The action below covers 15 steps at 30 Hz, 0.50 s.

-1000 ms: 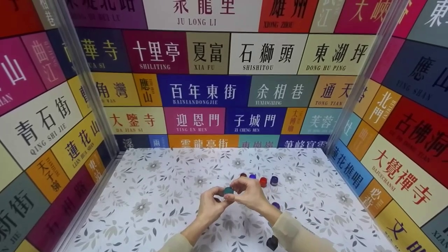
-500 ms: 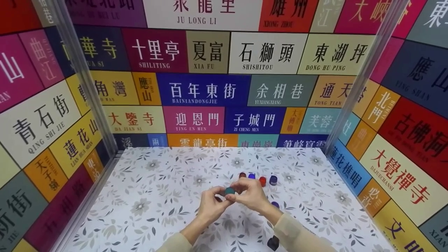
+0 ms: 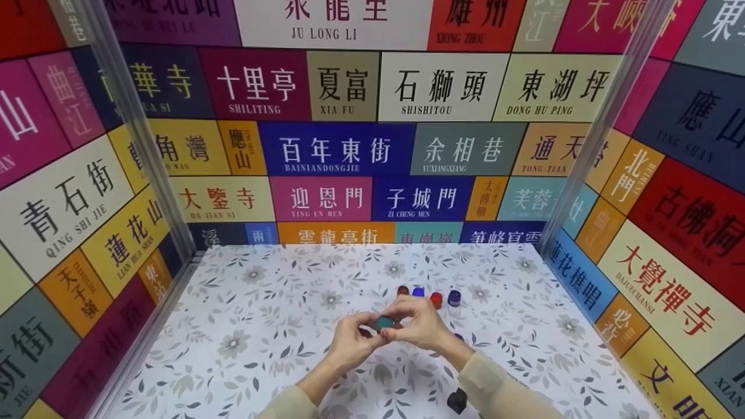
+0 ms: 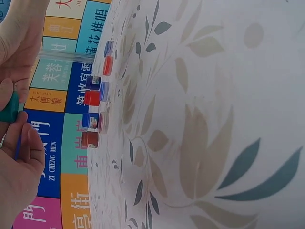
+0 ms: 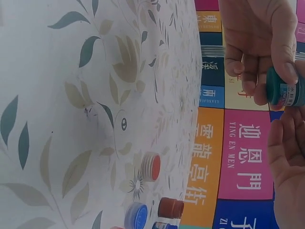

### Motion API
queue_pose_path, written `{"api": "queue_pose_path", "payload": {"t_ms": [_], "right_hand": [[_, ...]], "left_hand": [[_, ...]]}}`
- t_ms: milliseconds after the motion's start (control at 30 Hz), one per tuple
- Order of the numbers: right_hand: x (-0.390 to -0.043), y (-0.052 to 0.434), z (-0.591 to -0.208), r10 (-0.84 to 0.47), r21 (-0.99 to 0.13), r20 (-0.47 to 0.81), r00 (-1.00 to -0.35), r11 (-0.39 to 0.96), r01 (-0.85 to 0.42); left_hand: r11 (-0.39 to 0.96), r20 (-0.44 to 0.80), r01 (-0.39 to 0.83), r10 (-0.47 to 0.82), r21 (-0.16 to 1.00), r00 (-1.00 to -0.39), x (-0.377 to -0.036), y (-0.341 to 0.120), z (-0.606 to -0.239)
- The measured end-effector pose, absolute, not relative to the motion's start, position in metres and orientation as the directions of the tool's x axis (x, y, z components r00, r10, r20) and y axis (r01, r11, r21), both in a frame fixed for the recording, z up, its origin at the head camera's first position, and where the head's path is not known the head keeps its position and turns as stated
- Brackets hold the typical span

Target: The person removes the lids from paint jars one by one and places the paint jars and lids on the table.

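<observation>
A small green paint jar (image 3: 384,322) with a printed label (image 5: 288,94) is held up in front of the body, between both hands. My left hand (image 3: 351,342) grips it from the left, its thumb lying on the side of the jar in the right wrist view. From the right, my right hand (image 3: 423,323) pinches the jar with thumb and fingers. In the left wrist view only part of the jar (image 4: 10,110) shows, covered in places by fingers.
Beyond the right hand stand a brown jar (image 3: 403,290), a blue jar (image 3: 418,292), a red jar (image 3: 436,300) and a dark purple jar (image 3: 454,298). A dark jar (image 3: 457,401) is by the right sleeve. Sign-printed walls enclose the flowered tabletop (image 3: 233,314).
The green jar and both hands have shifted slightly right, and the jar's tilt has changed a little. The right forearm now covers more of the purple jar beside it.
</observation>
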State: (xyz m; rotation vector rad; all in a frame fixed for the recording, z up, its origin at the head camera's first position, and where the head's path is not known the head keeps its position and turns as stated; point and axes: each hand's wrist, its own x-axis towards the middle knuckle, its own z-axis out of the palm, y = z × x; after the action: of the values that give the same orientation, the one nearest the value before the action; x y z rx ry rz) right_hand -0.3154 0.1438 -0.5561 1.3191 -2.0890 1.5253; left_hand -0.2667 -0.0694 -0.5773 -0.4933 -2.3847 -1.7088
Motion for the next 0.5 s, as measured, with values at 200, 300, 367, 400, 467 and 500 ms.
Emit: {"api": "queue_pose_path", "payload": {"t_ms": [200,300,367,400,467,500], "right_hand": [[-0.3172,0.1443,-0.5550,-0.547,-0.622,0.647,-0.531,0.024,-0.783],[-0.3175,0.1443,-0.5547,-0.546,-0.629,0.646,-0.533,0.014,-0.778],[-0.3175,0.1443,-0.5555,-0.544,-0.621,0.653,-0.527,0.013,-0.784],[-0.3173,0.1445,-0.5559,-0.543,-0.624,0.652,-0.529,0.012,-0.781],[-0.3167,0.1448,-0.5576,-0.543,-0.636,0.645,-0.538,0.009,-0.772],[-0.3166,0.1450,-0.5584,-0.544,-0.638,0.642,-0.540,0.010,-0.770]], "left_hand": [[0.245,0.310,0.360,0.222,0.900,-0.925,-0.2687,-0.0717,-0.5766],[0.219,0.305,0.357,0.240,0.908,-0.922,-0.2695,-0.0717,-0.5767],[0.204,0.300,0.352,0.245,0.914,-0.922,-0.2693,-0.0713,-0.5765],[0.202,0.298,0.349,0.244,0.915,-0.923,-0.2691,-0.0711,-0.5766],[0.199,0.290,0.340,0.242,0.919,-0.926,-0.2682,-0.0705,-0.5768],[0.199,0.284,0.333,0.240,0.921,-0.928,-0.2678,-0.0702,-0.5770]]}}
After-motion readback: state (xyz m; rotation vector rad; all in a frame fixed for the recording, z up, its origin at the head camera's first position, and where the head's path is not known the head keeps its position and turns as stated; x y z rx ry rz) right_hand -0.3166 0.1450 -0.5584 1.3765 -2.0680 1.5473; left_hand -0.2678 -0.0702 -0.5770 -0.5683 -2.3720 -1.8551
